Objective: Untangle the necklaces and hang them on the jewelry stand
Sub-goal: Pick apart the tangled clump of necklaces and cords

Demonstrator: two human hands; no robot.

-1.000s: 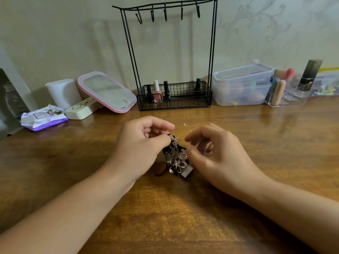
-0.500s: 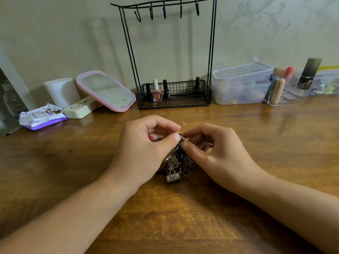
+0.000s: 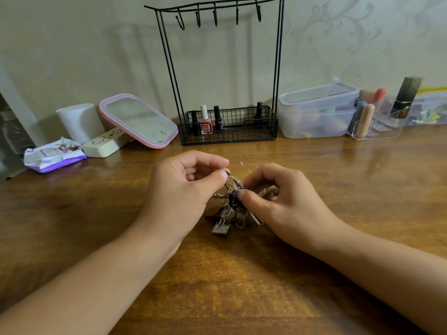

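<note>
In front of the black wire jewelry stand [image 3: 219,68], your left hand [image 3: 180,192] and right hand [image 3: 283,204] each pinched the tangled silver necklaces [image 3: 231,206].

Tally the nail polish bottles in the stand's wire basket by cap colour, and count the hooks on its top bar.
Black-capped bottles: 3
White-capped bottle, pink polish: 1
Total bottles in the basket: 4
Hooks on the jewelry stand: 5, none holding a necklace
</note>
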